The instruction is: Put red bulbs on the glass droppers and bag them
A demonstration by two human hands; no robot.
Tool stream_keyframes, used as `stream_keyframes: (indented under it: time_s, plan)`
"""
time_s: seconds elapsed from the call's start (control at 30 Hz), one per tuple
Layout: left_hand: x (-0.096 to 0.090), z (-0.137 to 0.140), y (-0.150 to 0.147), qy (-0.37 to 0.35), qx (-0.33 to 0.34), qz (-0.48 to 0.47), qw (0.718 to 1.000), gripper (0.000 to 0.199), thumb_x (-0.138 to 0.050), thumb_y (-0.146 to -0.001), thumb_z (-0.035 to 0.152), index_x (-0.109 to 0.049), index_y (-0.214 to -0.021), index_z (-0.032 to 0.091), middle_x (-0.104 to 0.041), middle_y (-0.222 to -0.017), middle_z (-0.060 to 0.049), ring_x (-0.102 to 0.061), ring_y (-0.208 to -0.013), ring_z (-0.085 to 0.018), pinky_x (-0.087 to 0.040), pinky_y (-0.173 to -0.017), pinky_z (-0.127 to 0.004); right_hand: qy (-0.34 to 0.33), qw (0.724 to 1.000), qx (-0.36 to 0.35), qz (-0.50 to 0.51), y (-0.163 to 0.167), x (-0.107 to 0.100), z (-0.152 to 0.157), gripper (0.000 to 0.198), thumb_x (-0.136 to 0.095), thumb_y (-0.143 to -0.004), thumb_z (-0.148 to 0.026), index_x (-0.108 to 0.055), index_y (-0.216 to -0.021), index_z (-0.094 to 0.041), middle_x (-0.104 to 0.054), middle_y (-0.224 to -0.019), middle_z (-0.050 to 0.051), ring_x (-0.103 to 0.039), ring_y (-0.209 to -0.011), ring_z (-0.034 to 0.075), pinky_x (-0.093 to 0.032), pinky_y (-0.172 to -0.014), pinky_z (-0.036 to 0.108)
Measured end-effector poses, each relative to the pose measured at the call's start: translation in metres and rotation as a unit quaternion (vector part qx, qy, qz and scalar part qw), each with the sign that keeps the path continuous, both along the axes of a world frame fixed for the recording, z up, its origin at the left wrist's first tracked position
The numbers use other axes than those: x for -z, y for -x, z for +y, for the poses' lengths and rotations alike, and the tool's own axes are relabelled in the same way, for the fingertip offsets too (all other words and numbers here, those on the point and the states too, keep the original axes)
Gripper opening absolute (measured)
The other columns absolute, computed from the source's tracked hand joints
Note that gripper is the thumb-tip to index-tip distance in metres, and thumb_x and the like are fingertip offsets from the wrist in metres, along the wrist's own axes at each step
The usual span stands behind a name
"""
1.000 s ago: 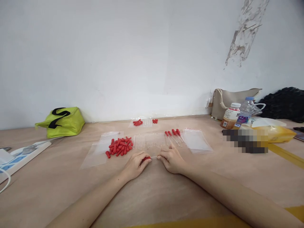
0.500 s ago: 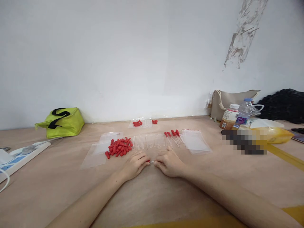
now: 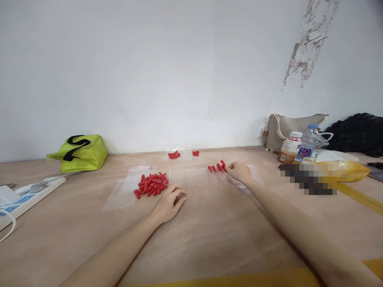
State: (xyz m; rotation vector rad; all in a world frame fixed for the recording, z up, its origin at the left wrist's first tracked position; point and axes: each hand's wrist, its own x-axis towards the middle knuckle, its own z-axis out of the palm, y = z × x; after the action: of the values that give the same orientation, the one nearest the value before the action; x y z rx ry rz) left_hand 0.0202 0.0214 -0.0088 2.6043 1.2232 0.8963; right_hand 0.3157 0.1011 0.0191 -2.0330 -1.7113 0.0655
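Note:
My left hand (image 3: 170, 204) rests on the table with thumb and fingers apart and nothing between them. Just beyond it lies a heap of red rubber bulbs (image 3: 152, 184). My right hand (image 3: 238, 171) is pinched at the red end of a dropper (image 3: 226, 169), at the right side of a small row of droppers (image 3: 218, 168) with red bulbs and thin clear stems. Between heap and droppers, clear glass tubes (image 3: 196, 176) lie side by side. The right hand partly covers a clear plastic bag (image 3: 254, 173).
More clear bags (image 3: 119, 195) lie left of the heap. Near the wall sits another bag with red bulbs (image 3: 174, 155). A lime bag (image 3: 85, 153) and power strip (image 3: 32, 199) are at left. Bottles (image 3: 291, 148), a grey bag (image 3: 273, 129) and a yellow pack (image 3: 344, 170) stand at right.
My right hand has moved away from the left, up and right to the row of droppers, taking the dropper along. My left hand has let go of the red bulb and opened.

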Motion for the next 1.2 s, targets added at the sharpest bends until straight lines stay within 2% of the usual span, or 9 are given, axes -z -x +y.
stream_keyframes:
  time_s: [0.17, 0.33, 0.57, 0.8, 1.0, 1.2]
  plan:
    - [-0.001, 0.0, 0.0, -0.004, 0.007, -0.002, 1.0, 0.012, -0.045, -0.083, 0.021, -0.057, -0.087, 0.019, -0.052, -0.093, -0.004, -0.052, -0.079, -0.015, -0.043, -0.071, -0.029, 0.042, 0.998, 0.013, -0.036, 0.007, 0.01, -0.002, 0.028, -0.042, -0.074, -0.033, -0.063, -0.061, -0.018, -0.063, -0.065, 0.008, -0.058, -0.068, 0.019, -0.033, -0.058, 0.026]
    - [-0.001, 0.0, 0.0, -0.012, 0.012, -0.001, 1.0, 0.012, -0.045, -0.083, 0.02, -0.057, -0.086, 0.019, -0.052, -0.092, -0.004, -0.052, -0.081, -0.016, -0.043, -0.073, -0.03, 0.071, 0.997, 0.0, 0.001, 0.008, 0.013, 0.001, 0.034, -0.041, -0.075, -0.042, -0.062, -0.062, -0.018, -0.062, -0.063, 0.007, -0.058, -0.068, 0.019, -0.033, -0.058, 0.026]
    - [-0.001, 0.0, 0.0, -0.006, 0.006, 0.01, 1.0, 0.012, -0.045, -0.084, 0.02, -0.056, -0.086, 0.019, -0.052, -0.093, -0.003, -0.052, -0.082, -0.016, -0.043, -0.074, -0.03, 0.057, 0.998, 0.02, -0.01, 0.003, 0.017, 0.001, 0.034, -0.041, -0.074, -0.042, -0.059, -0.058, -0.017, -0.06, -0.061, 0.007, -0.057, -0.068, 0.02, -0.032, -0.065, 0.03]
    - [0.001, 0.002, 0.0, -0.009, 0.01, 0.009, 1.0, 0.012, -0.044, -0.084, 0.02, -0.056, -0.087, 0.019, -0.053, -0.092, -0.004, -0.052, -0.082, -0.016, -0.042, -0.074, -0.03, -0.011, 0.999, -0.011, -0.03, 0.014, 0.016, -0.004, 0.02, -0.045, -0.071, -0.033, -0.061, -0.073, -0.021, -0.064, -0.074, 0.003, -0.056, -0.075, 0.019, -0.028, -0.075, 0.034]
    - [0.0, 0.001, 0.0, -0.008, 0.006, 0.013, 1.0, 0.012, -0.045, -0.084, 0.021, -0.056, -0.087, 0.019, -0.053, -0.092, -0.004, -0.052, -0.082, -0.016, -0.042, -0.074, -0.03, 0.021, 0.996, -0.009, -0.083, 0.022, 0.015, -0.005, 0.02, -0.043, -0.071, -0.025, -0.063, -0.07, -0.019, -0.064, -0.074, 0.007, -0.057, -0.076, 0.021, -0.027, -0.076, 0.037]
    - [0.0, 0.002, 0.0, -0.009, 0.006, 0.006, 1.0, 0.013, -0.045, -0.084, 0.022, -0.057, -0.086, 0.019, -0.054, -0.089, -0.003, -0.053, -0.079, -0.015, -0.043, -0.072, -0.029, 0.067, 0.99, 0.01, -0.127, 0.03, 0.012, -0.002, 0.023, -0.043, -0.074, -0.026, -0.061, -0.082, -0.015, -0.062, -0.081, 0.011, -0.058, -0.076, 0.023, -0.026, -0.079, 0.042]
